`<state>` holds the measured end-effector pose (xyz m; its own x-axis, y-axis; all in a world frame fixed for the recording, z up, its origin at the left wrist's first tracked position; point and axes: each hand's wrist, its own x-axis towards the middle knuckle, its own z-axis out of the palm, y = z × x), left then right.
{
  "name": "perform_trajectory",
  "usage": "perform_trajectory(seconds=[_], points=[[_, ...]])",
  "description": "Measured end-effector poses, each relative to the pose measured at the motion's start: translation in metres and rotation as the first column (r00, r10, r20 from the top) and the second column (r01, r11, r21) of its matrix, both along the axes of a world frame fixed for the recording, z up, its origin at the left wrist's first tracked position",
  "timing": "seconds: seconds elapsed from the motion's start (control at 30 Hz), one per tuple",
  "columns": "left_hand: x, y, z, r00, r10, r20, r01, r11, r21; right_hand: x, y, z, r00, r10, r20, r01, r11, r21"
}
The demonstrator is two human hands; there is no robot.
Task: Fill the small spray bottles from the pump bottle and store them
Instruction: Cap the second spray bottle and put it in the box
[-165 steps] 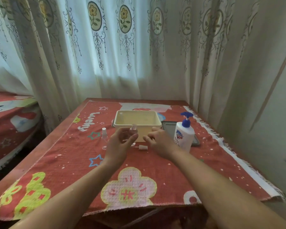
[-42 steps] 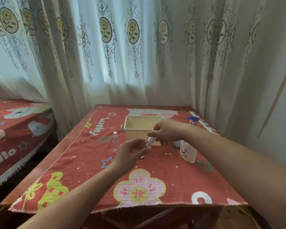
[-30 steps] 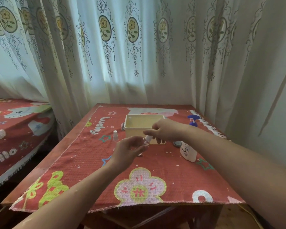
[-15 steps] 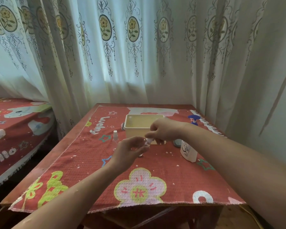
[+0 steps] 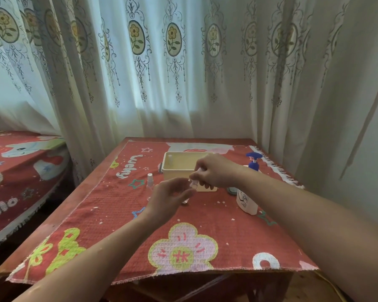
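Head view: left hand (image 5: 169, 198) cups small spray bottle (image 5: 187, 198); right hand (image 5: 214, 171) pinches its cap (image 5: 194, 182).

Both bare forearms reaching forward from lower frame edge, converging near centre. Left hand (image 5: 169, 198) sitting lower, palm turning inward, fingers (image 5: 184, 194) curling loosely around small clear item, thumb side facing up. Right hand (image 5: 214, 171) hovering just above and beyond left, wrist bending downward, fingertips (image 5: 194, 177) pinching small piece at top of that item. Hands nearly touching at fingertips. Right forearm crossing in from lower right; left forearm rising from lower left.
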<state>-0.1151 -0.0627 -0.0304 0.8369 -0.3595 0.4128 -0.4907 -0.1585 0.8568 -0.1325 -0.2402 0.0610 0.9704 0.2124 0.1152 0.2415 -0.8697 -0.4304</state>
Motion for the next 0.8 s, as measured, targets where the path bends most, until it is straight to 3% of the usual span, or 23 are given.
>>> perform_trajectory(seconds=[0.1,0.2,0.3,0.4,0.47,0.57,0.63,0.7,0.8], points=[[0.001,-0.001,0.006,0.999,-0.041,-0.027,0.042,0.999,0.02,-0.005,0.005,0.002,0.994,0.03,0.108,-0.028,0.999,-0.019],[0.003,-0.006,0.015,0.987,-0.116,-0.109,0.131,0.98,0.149,-0.007,0.016,0.0,0.968,0.107,0.227,-0.064,0.98,-0.19],[-0.002,-0.014,0.033,0.928,-0.243,-0.284,0.29,0.947,0.136,-0.006,0.022,-0.006,0.823,0.309,0.477,-0.082,0.895,-0.438],[-0.004,-0.013,0.047,0.884,-0.328,-0.334,0.386,0.914,0.124,-0.007,0.021,-0.007,0.682,0.383,0.623,-0.12,0.899,-0.421],[-0.001,-0.011,0.049,0.871,-0.34,-0.354,0.403,0.907,0.12,-0.005,0.022,-0.006,0.717,0.323,0.618,-0.133,0.933,-0.333],[0.004,-0.016,0.048,0.938,-0.195,-0.288,0.248,0.956,0.16,0.006,0.025,-0.01,0.828,0.113,0.55,-0.038,0.989,-0.146],[0.007,-0.023,0.046,0.99,-0.029,-0.138,0.062,0.969,0.24,0.015,0.025,-0.013,0.877,-0.029,0.479,0.052,0.998,-0.035],[0.012,-0.031,0.042,0.988,0.14,0.062,-0.153,0.923,0.353,0.02,0.023,-0.018,0.898,-0.136,0.418,0.109,0.99,0.087],[0.012,-0.041,0.042,0.908,0.266,0.322,-0.401,0.774,0.491,0.02,0.02,-0.024,0.891,-0.269,0.365,0.18,0.949,0.259]])
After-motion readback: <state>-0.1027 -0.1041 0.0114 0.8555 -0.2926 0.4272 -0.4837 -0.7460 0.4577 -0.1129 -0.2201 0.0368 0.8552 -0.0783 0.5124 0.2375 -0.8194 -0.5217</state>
